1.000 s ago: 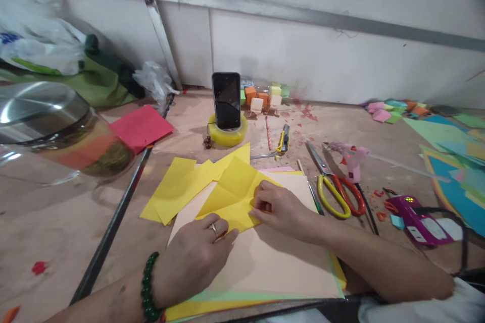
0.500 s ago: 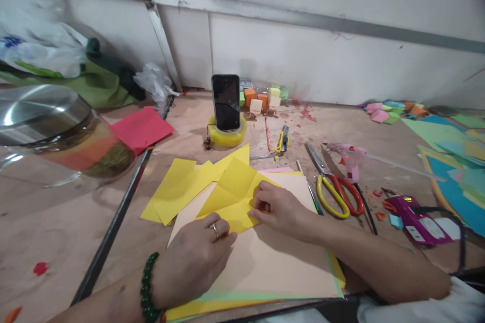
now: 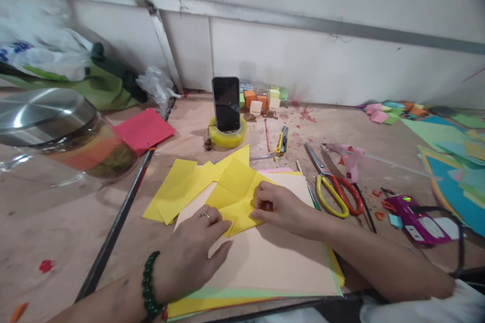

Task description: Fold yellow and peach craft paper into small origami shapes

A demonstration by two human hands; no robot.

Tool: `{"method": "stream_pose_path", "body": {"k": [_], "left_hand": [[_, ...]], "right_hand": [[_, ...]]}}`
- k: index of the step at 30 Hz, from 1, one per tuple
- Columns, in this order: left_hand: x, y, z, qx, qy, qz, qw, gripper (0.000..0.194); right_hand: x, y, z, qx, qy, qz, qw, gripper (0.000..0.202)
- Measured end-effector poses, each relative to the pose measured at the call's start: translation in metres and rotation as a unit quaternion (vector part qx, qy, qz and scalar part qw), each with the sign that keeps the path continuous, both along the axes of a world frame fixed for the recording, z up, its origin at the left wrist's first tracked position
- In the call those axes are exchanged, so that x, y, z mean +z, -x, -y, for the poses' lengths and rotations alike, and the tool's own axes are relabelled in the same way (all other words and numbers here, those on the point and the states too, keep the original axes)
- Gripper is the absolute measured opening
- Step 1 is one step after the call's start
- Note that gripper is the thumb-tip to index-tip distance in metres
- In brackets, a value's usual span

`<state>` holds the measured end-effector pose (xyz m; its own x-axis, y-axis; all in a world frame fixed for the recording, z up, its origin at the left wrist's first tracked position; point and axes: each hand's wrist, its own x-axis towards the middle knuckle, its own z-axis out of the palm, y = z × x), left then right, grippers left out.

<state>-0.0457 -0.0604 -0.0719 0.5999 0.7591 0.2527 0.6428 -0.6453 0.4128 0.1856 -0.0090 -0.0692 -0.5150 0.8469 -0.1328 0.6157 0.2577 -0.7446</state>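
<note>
A creased sheet of yellow paper (image 3: 234,181) lies on a stack of coloured sheets topped by a pale peach sheet (image 3: 280,257). My right hand (image 3: 278,207) is closed at the yellow paper's right side, thumb and fingertips pinching it. At the lower left edge my left hand (image 3: 197,247) rests its bent fingers on the paper, with the thumb held apart over the peach sheet. A small folded flap shows by the left fingertips. More yellow pieces (image 3: 182,186) lie just behind, to the left.
Scissors (image 3: 331,186), a pink glue gun (image 3: 350,159) and a purple power socket (image 3: 422,219) lie to the right. A phone (image 3: 226,103) leans in a tape roll (image 3: 229,137), near a yellow cutter (image 3: 283,140). A glass jug (image 3: 76,146) and red paper (image 3: 146,131) are at left.
My left hand has shifted slightly up and left, and its thumb has spread away from the fingers, uncovering the paper's lower corner. My right hand stays in place.
</note>
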Motion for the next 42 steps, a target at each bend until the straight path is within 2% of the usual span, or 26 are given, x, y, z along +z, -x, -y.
{"method": "stream_pose_path", "body": {"k": [6,13,16,19,24,31,38,42], "left_hand": [[-0.0024,0.0008,-0.0017,-0.025,0.026,0.033,0.999,0.024],[-0.0042,0.0001,0.0002,-0.02,-0.021,0.013,0.999,0.027],[-0.005,-0.0006,0.0013,-0.033,-0.044,-0.002,0.998,0.023],[-0.004,-0.0016,0.001,-0.03,-0.027,-0.018,0.999,0.012],[-0.0008,-0.0037,-0.0021,-0.061,-0.012,-0.023,0.998,0.024],[-0.0028,-0.0029,-0.0024,-0.076,-0.029,-0.032,0.996,0.027],[0.0015,-0.004,-0.001,-0.092,-0.026,-0.097,0.991,0.023],[-0.001,-0.0048,0.0013,-0.135,-0.079,-0.127,0.979,0.024]], "right_hand": [[0.0015,0.0001,0.0003,0.0,0.005,0.007,1.0,0.018],[0.0016,0.0044,0.0012,-0.01,-0.001,0.038,0.999,0.018],[0.0013,0.0044,0.0011,-0.011,-0.004,0.041,0.999,0.018],[0.0006,0.0042,0.001,-0.012,-0.003,0.038,0.999,0.017],[0.0005,0.0045,0.0013,-0.011,-0.006,0.038,0.999,0.017],[0.0008,0.0049,0.0022,-0.01,-0.015,0.035,0.999,0.017],[0.0013,0.0046,0.0017,-0.007,-0.021,0.047,0.999,0.018],[0.0012,0.005,0.0025,-0.005,-0.028,0.048,0.998,0.017]]}}
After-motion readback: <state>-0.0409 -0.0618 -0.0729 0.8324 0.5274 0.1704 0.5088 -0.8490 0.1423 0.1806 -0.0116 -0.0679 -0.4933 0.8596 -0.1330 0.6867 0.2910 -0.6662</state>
